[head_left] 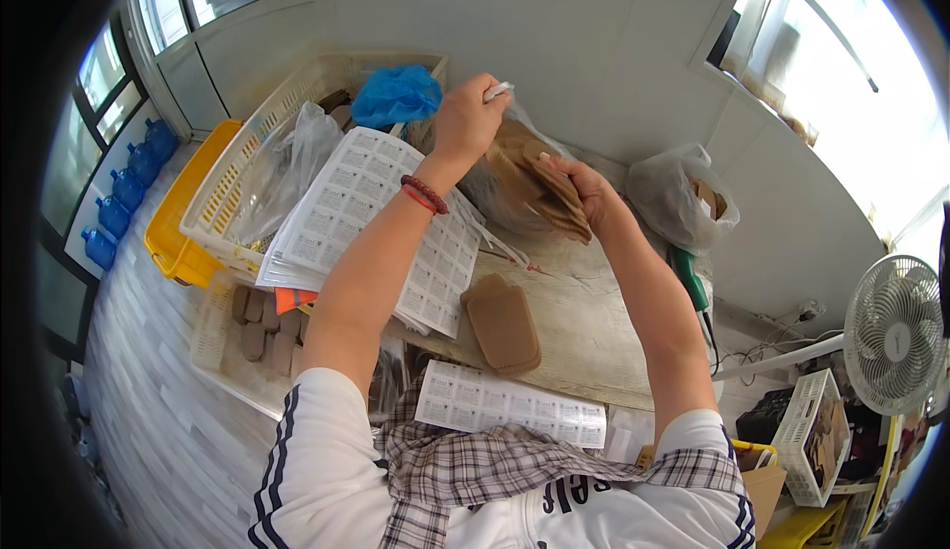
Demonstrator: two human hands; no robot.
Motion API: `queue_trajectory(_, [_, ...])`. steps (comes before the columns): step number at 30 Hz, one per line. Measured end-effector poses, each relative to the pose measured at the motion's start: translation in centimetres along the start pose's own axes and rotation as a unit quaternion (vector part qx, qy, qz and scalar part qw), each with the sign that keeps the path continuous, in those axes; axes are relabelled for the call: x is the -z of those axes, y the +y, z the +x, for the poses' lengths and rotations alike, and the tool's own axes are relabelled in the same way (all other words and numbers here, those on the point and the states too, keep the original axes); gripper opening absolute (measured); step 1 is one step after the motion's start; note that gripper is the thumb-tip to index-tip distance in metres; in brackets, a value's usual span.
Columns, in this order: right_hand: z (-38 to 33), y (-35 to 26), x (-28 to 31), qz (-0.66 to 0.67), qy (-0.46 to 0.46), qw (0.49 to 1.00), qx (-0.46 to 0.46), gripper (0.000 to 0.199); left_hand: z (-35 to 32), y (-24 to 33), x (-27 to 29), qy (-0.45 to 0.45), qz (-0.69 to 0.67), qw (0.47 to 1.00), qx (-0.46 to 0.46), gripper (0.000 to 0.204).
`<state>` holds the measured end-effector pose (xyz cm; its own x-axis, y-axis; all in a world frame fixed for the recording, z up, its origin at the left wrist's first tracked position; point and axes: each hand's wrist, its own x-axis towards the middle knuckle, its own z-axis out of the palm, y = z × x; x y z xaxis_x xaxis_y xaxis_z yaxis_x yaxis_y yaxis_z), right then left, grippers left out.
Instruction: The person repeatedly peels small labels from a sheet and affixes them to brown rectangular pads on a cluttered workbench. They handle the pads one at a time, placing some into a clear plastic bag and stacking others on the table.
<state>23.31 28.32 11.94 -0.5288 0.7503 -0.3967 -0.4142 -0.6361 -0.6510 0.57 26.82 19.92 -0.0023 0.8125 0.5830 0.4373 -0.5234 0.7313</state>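
Head view: our left hand [467,122] is closed on a whitish bit [499,92], likely part of the clear bag [488,193]; our right hand [592,193] grips brown pieces [539,181] by the bag. Loose pieces [503,327] lie out, nearer us than both hands; the gripped ones, we judge, aren't yet.

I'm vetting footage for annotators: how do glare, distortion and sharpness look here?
Head view: the window at upper right is largely blown out to white; its lower edge bows from the fisheye, and the picture's corners go black; still in the head view, the left hand, the right hand and the brown pieces look fairly sharp.
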Motion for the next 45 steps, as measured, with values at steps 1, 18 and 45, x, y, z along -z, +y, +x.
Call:
queue_trajectory(1, [1.6, -0.7, 0.4, 0.027, 0.012, 1.0, 0.009, 0.034, 0.4, 0.4, 0.4, -0.005, -0.065, 0.998, 0.014, 0.015])
queue_trajectory(18, [2.5, 9.9, -0.9, -0.706, 0.204, 0.416, 0.536, 0.096, 2.2, 0.7, -0.5, -0.079, -0.205, 0.976, -0.011, 0.02])
queue_trajectory(45, [-10.6, 21.5, 8.6, -0.551, 0.359, 0.672, 0.34, 0.028, -14.0, -1.2, -1.0, -0.028, -0.221, 0.963, 0.152, 0.033])
